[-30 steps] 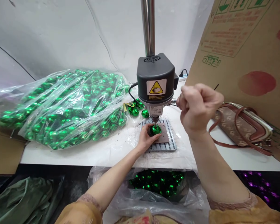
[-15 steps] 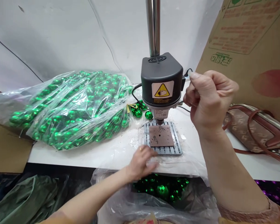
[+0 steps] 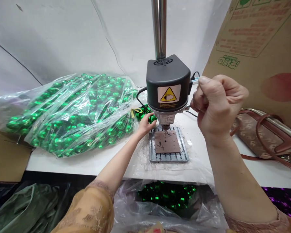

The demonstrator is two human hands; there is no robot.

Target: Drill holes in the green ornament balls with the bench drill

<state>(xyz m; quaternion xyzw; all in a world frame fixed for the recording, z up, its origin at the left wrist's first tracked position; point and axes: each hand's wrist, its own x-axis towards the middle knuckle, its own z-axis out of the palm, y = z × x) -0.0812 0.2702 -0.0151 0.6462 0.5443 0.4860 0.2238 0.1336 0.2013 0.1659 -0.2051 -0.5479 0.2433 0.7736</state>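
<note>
A small bench drill press [image 3: 168,85] with a black motor housing stands before me on a metal pole. Under its chuck [image 3: 166,127], a brown square plate [image 3: 167,144] with a dark hole lies on the slotted metal base [image 3: 169,157], sprinkled with dark specks. My left hand [image 3: 145,124] is left of the chuck, thumb and fingers curled about a shiny green faceted ball [image 3: 152,118] on the table. My right hand [image 3: 215,105] is closed in a fist beside the housing, where a metal lever leads toward it; the grip itself is hidden by the fingers.
A clear bag of green faceted balls [image 3: 80,119] fills the table's left side. More green balls [image 3: 167,195] sit in an open plastic bag below the front edge. A patterned handbag [image 3: 264,136] and a tall cardboard box [image 3: 254,55] stand at right. Cables run behind the drill.
My left hand has moved from the front of the base, up and away from me, to the green balls left of the chuck. My right hand stays in place, closed.
</note>
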